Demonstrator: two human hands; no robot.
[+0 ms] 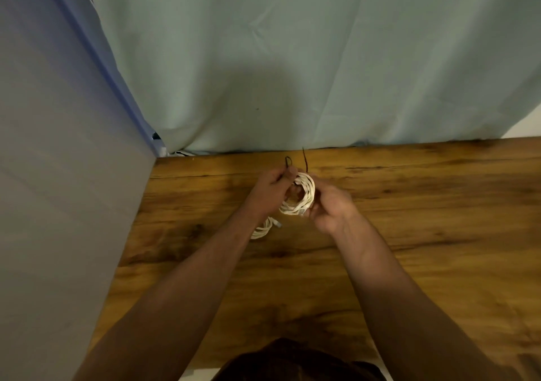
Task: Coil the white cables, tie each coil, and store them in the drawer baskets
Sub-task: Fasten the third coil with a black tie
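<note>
We are tying a white coil [301, 194] held above the table [409, 205]: left hand [270, 190] pinching the dark tie [288, 162], right hand [332, 209] gripping the coil. Next, we judge, twisting the tie ends closed.

A wooden table [409, 234] meets a pale green curtain [292, 58].

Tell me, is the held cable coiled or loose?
Coiled: the cable loops in a ring between left hand and right hand; tie ends stick up.
</note>
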